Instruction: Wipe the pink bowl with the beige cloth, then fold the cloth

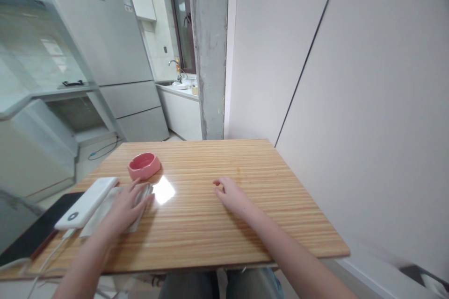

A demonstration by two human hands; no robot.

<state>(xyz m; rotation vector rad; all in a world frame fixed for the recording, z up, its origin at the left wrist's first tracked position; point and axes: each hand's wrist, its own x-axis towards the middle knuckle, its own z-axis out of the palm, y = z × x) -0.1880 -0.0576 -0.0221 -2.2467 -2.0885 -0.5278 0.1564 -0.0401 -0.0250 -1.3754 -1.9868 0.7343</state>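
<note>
On the left of the table, my left hand [128, 205] rests over a folded greyish-white cloth or paper [100, 215], fingers spread across it and thumb apart. Its fingertips come close to a pink bowl [143, 166] that stands just beyond. My right hand [229, 193] lies on the bare wood near the middle, fingers loosely bent, with a gap between thumb and forefinger and nothing in them. Beside the cloth lies a white power bank [87, 203] with a white cable [52, 254] plugged into its near end.
The wood-grain table [196, 229] has its front edge at my lap. A black flat object [38, 226] lies at its left edge. A white wall panel [351, 103] rises on the right. Beyond stand a fridge [98, 32], a concrete pillar [210, 51] and a sink counter [180, 112].
</note>
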